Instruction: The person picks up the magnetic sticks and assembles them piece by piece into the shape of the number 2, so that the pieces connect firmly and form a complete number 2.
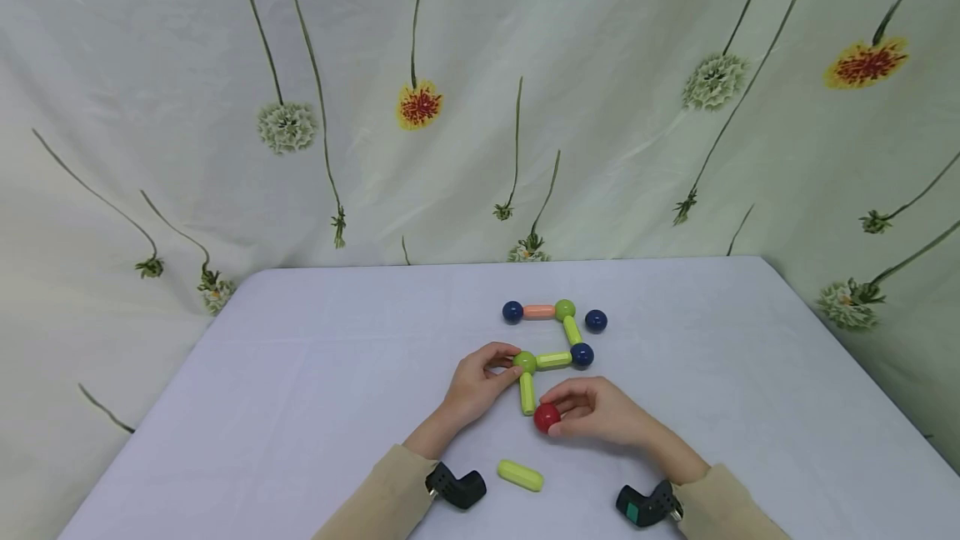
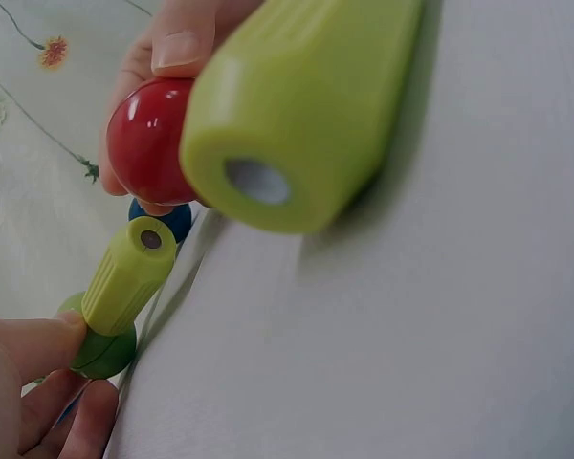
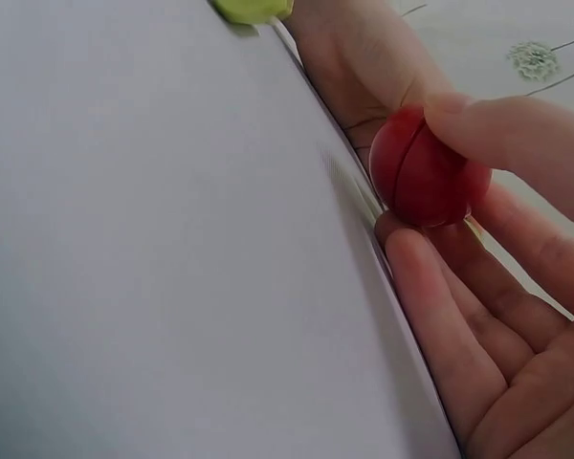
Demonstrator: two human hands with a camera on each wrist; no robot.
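Observation:
My left hand [image 1: 480, 383] pinches a green ball [image 1: 525, 362] between thumb and fingers. From that ball a yellow-green rod [image 1: 527, 395] extends towards me, its near end holding a recessed metallic disc in the left wrist view. Another yellow-green rod [image 1: 553, 360] links the ball to a dark blue ball [image 1: 582, 355]. My right hand [image 1: 603, 413] holds a red ball [image 1: 547, 418] between thumb and fingers, just right of the near rod's end. In the right wrist view, the thumb lies over the red ball [image 3: 426, 167], with fingers beneath; whether it touches the rod I cannot tell.
The joined chain continues through a third yellow-green rod [image 1: 572, 330], a far green ball [image 1: 565, 310], a salmon rod [image 1: 539, 312] and a blue ball [image 1: 513, 312]. A loose blue ball [image 1: 596, 321] lies right of it. Nearer me, between the forearms, lies a loose yellow-green rod [image 1: 520, 475].

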